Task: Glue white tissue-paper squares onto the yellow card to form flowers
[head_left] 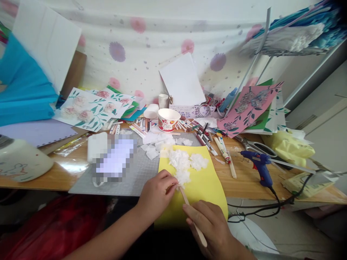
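Note:
A yellow sheet of paper point(200, 184) lies over the front edge of the table, carrying crumpled white tissue paper point(179, 159) in three fluffy clusters. My left hand point(158, 191) is closed in a pinch at the lower edge of the nearest cluster point(183, 177). Between the fingers of my right hand point(210, 224) is a flat wooden craft stick point(184, 196), held at a slant. Its far tip touches the tissue beside my left fingertips. Loose torn tissue pieces point(151, 151) are scattered just beyond the sheet.
A grey cutting mat point(119, 186) bears a blurred phone-like object point(116, 157). Behind stand a paper bowl point(168, 121) and many markers point(203, 141). To the right are a blue glue gun point(257, 164) with its cord, scissors point(256, 146) and another wooden stick point(232, 169).

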The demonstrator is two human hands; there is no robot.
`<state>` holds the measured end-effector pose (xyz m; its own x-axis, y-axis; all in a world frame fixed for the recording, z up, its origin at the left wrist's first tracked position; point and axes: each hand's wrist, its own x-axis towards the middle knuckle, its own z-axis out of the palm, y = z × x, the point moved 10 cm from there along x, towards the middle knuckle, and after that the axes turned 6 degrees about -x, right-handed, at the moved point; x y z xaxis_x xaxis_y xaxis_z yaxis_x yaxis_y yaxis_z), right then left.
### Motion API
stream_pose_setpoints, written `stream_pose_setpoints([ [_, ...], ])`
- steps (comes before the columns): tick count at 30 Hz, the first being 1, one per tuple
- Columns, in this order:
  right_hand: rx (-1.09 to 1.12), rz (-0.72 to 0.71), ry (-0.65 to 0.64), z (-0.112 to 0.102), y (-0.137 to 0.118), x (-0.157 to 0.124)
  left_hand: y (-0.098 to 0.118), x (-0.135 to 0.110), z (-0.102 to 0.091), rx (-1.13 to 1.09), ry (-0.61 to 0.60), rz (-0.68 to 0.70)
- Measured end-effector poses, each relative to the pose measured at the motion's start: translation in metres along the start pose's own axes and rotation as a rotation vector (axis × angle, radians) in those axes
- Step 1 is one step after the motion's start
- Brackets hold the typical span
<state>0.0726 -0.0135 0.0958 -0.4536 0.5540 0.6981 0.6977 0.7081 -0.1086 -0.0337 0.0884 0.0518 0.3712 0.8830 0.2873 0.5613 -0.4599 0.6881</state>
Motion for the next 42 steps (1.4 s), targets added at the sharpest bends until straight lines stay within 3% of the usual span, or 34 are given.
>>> stream_pose_setpoints([
  [6, -0.003, 0.014, -0.04, 0.009, 0.0, 0.002, 0.0, 0.0, 0.005, 0.079, -0.048, -0.007],
  [11, 0.118, 0.039, 0.103, -0.018, 0.012, -0.005, 0.0, -0.001, 0.005, 0.065, -0.056, -0.023],
  [15, 0.343, 0.246, 0.231, -0.033, 0.044, -0.019, -0.009, 0.005, -0.022, 0.076, 0.016, -0.047],
  [20, 0.435, 0.339, 0.32, -0.034, 0.059, -0.029, -0.045, 0.027, -0.07, 0.497, 0.084, -0.178],
  [26, 0.447, 0.306, 0.2, -0.023, 0.057, -0.032, -0.067, 0.053, -0.078, 0.53, 0.07, -0.179],
  [35, 0.448, 0.307, 0.153, -0.018, 0.058, -0.037, -0.057, 0.043, -0.076, 0.231, 0.053, -0.184],
  [39, 0.444, 0.268, 0.177, -0.024, 0.049, -0.027, -0.038, 0.029, -0.064, 0.009, 0.006, -0.193],
  [42, 0.425, 0.231, 0.201, -0.034, 0.041, -0.02, -0.021, 0.017, -0.047, -0.292, -0.056, -0.224],
])
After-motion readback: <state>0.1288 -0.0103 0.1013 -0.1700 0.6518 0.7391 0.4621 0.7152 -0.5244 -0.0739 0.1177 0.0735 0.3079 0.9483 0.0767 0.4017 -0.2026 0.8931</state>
